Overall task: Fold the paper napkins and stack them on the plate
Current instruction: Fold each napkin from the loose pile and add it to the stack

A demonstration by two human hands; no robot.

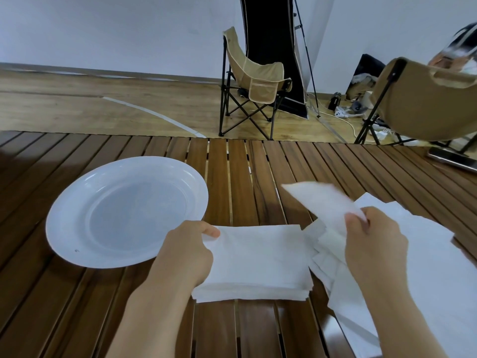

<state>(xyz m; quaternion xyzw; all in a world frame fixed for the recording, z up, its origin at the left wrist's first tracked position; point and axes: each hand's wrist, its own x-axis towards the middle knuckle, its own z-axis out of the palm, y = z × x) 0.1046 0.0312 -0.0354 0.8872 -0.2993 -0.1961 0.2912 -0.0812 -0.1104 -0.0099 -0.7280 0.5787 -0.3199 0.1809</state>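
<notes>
We are working at a slatted wooden table (240, 177), with the white plate (77, 202) lying to the left and holding nothing yet. Directly in front of us, a stack of folded napkins (258, 259) is resting flat on the slats, just beside the plate rim but apparently not touching it.

The left hand (185, 251) is gripping the stack's left edge, thumb on top and fingers curled underneath or alongside. The right hand (374, 244) is pinching a single napkin (322, 202) between thumb and fingers, holding it raised and tilted above the table. Beneath and to the right of that hand, loose unfolded napkins (426, 254) are lying spread out, overlapping one another and reaching toward the table edge.

We are judging the current step as folding: the raised napkin is being brought toward the stack, and the transfer to the plate is not yet done.

Points of risk from here:

- The raised sheet is thin and limp; a one-handed pinch is likely giving a crooked fold line
- The stack is being held at one edge only; lifting it that way may be fanning the lower layers apart
- The gaps between slats may be catching a corner as a napkin is dragged
- The loose sheets by the right forearm may be getting swept off the table

Beyond the table, a folding chair (253, 81) is standing on the floor
</notes>
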